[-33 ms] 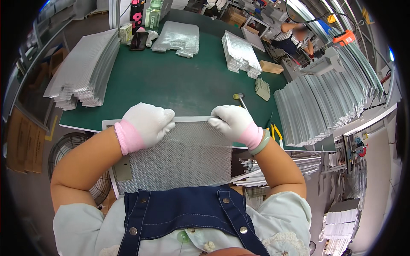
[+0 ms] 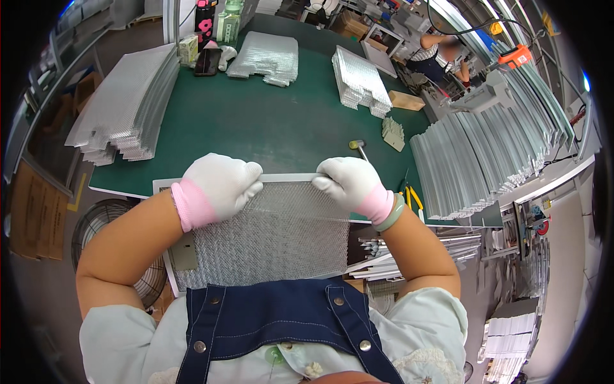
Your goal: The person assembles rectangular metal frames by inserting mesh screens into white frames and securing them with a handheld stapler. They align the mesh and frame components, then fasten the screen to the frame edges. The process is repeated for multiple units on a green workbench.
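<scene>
Both hands wear white gloves with pink cuffs. My left hand (image 2: 223,185) is closed on the far edge of a filter panel (image 2: 275,237), left of its middle. Curled fingers of my right hand (image 2: 350,184) pinch the same edge farther right. The panel has silvery metal mesh and a white frame strip along that far edge; it slopes from the table's near edge down toward my apron. A grey-beige plate (image 2: 184,254) shows at its left side, beneath my left forearm. Some of the frame is hidden behind my hands and arms.
On the green table (image 2: 256,121) stand mesh sheet stacks at left (image 2: 131,102), back (image 2: 265,56) and right (image 2: 359,80). A hammer (image 2: 359,148) and yellow-handled pliers (image 2: 412,195) lie right. Metal strips (image 2: 480,157) fill the right side. A fan (image 2: 105,237) stands lower left.
</scene>
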The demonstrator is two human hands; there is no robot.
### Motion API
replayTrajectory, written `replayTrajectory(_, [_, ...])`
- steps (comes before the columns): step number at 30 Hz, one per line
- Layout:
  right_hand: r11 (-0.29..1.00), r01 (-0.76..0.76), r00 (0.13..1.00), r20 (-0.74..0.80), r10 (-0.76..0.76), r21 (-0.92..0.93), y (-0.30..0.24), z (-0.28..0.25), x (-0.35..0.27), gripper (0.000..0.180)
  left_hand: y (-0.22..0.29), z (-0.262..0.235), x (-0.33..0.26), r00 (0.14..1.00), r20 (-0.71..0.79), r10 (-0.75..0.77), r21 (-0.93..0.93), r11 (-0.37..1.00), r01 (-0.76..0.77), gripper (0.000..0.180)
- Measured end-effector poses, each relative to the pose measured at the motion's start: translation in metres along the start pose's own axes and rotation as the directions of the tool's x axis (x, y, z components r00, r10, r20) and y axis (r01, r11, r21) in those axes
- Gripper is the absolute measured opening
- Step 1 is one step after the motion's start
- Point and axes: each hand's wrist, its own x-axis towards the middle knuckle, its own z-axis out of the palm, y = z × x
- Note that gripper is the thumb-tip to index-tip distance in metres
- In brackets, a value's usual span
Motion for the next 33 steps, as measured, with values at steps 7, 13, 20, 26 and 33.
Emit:
replayTrajectory(7, [0.961,0.087,0.996,-0.008,-0.093,-0.264,0.007,-0.006,0.005,0.027,0.003,-0.01,0.007,0.994,0.074,-0.079,0.015,0.997,0.078,0.02])
replayTrajectory(13, [0.978,0.089,0.995,-0.032,-0.097,-0.19,0.014,-0.004,0.013,0.029,-0.006,-0.006,0.007,0.99,0.086,-0.109,0.01,0.994,0.108,0.022])
replayTrajectory(20, [0.921,0.15,0.976,-0.093,-0.196,-0.36,0.024,-0.01,0.014,0.024,-0.017,0.0,0.003,0.986,0.067,-0.152,-0.026,0.988,0.154,0.022])
replayTrajectory(26, [0.918,0.116,0.992,0.003,-0.124,-0.378,0.027,-0.006,0.011,0.019,-0.018,0.001,0.009,0.993,0.063,-0.096,-0.006,0.995,0.097,0.021])
replayTrajectory(33, [0.922,-0.24,0.964,0.189,0.189,0.303,0.03,-0.015,0.01,0.024,-0.018,0.006,0.009,0.996,0.059,-0.061,-0.011,0.998,0.062,0.02])
